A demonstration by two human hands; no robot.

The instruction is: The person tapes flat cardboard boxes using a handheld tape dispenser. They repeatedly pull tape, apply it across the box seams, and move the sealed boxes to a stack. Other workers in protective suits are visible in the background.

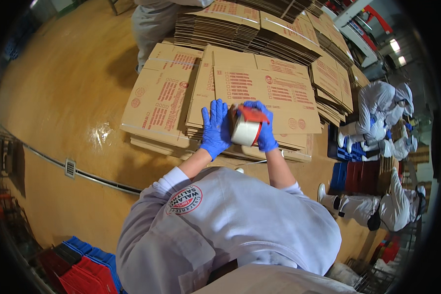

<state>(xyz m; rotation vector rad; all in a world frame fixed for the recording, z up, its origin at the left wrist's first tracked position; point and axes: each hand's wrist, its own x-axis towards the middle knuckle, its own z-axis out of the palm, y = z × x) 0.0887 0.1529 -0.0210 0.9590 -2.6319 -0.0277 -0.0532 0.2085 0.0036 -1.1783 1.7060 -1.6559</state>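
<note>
My left hand [215, 128], in a blue glove, lies flat with its fingers stretched out on a stack of flattened brown cardboard cartons [250, 73] with red printing. My right hand [264, 130], also gloved in blue, grips a red tape dispenser [252, 113] fitted with a wide roll of white tape [246, 131]. The dispenser sits at the near edge of the top carton, just right of my left hand. Another strapped bundle of flat cartons [154, 98] lies to the left.
Taller carton stacks [215, 32] stand behind, with a person [152, 24] beside them. Several white-clad co-workers [377, 110] are at the right near blue [339, 176] and red crates [362, 177]. More crates [85, 272] sit lower left. A drain channel [108, 183] crosses the floor.
</note>
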